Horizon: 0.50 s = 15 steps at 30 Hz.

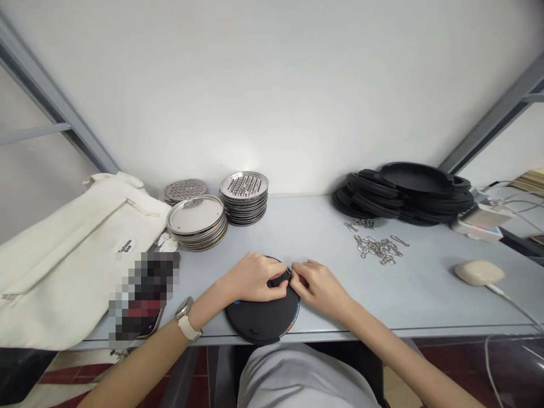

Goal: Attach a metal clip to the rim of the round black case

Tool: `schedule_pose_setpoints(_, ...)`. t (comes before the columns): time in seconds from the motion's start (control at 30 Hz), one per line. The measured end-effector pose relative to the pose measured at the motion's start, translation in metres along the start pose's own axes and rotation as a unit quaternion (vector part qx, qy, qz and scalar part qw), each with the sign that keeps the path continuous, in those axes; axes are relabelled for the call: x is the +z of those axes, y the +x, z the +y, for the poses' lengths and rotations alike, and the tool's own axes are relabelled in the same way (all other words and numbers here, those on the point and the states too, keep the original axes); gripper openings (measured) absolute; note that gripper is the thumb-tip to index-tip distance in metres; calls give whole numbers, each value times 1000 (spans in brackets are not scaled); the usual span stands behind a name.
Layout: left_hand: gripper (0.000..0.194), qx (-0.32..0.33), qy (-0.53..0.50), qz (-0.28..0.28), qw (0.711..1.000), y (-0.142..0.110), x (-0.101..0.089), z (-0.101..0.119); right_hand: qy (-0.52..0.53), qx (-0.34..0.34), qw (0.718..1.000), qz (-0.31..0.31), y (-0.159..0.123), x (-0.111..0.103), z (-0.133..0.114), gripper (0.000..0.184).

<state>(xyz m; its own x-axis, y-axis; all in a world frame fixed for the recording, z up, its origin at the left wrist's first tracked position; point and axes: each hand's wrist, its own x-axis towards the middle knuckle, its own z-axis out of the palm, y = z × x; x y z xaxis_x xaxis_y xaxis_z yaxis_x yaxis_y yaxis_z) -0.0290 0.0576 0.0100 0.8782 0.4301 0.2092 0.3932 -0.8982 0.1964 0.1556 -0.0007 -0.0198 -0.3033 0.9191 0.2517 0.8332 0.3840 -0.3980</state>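
Observation:
A round black lid (261, 320) lies flat at the near edge of the grey table (306, 232). My left hand (253, 279) rests on its far rim with the fingers curled over a small black tab. My right hand (319, 286) meets it from the right, fingertips pinching at the same tab, where a small metal piece shows. A watch sits on my left wrist.
Stacks of steel lids (196, 222) and perforated steel discs (244, 195) stand at the back left, beside a cream cloth bag (72, 249). A pile of black rings (403, 192) is back right, loose metal clips (376, 245) lie before it, and a beige mouse (479, 272) sits far right.

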Motion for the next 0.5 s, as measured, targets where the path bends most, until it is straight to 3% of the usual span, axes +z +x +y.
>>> schedule_pose_setpoints(0.5, 16, -3, 1, -4, 1000, 0, -1, 1, -10, -3, 1000, 6, -1, 0, 0, 24)
